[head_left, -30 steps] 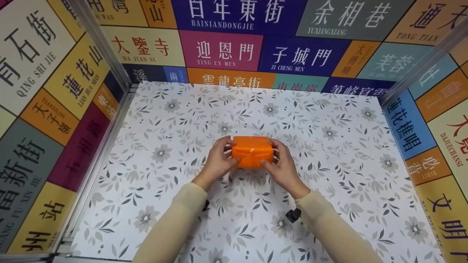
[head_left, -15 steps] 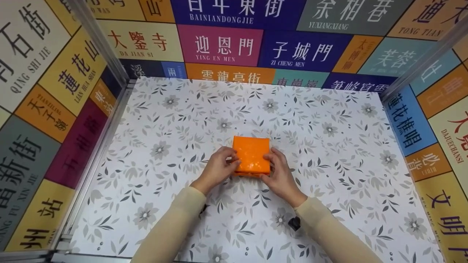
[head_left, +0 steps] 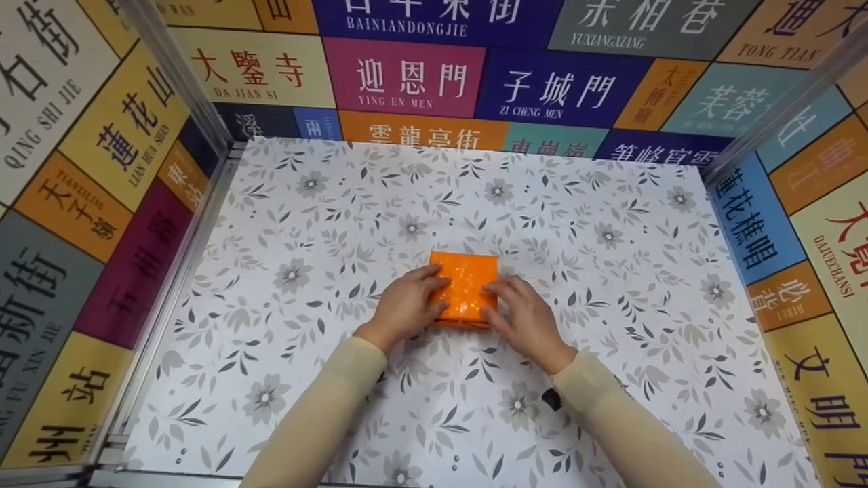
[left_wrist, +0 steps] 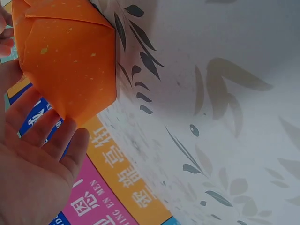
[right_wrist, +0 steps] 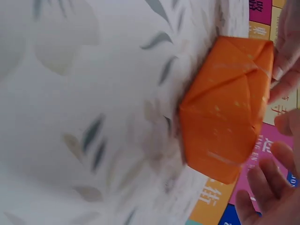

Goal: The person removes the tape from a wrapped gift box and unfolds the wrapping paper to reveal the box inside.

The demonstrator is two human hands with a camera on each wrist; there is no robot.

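A squarish package (head_left: 465,281) wrapped in shiny orange paper with gold flecks lies on the flower-patterned tabletop. Its folded paper end shows in the left wrist view, where the package (left_wrist: 70,61) fills the upper left corner. My left hand (head_left: 405,301) rests its fingers on the left edge of the package, straight rather than wrapped round it. At the opposite edge, my right hand (head_left: 531,318) has its fingertips at the top right side. In the right wrist view, the loosely bent fingers of the right hand (right_wrist: 272,187) are beside the package (right_wrist: 229,108).
The white tabletop (head_left: 325,407) carries grey flowers and leaves. Panels with printed signs (head_left: 407,74) rise behind it and on both sides, with metal frame posts (head_left: 183,74) at the corners. A small black object (head_left: 552,399) shows by the right cuff.
The package has been turned from its folded end facing me to a flat, flecked face on top. My left fingers have since moved further onto it; the view has tilted slightly.
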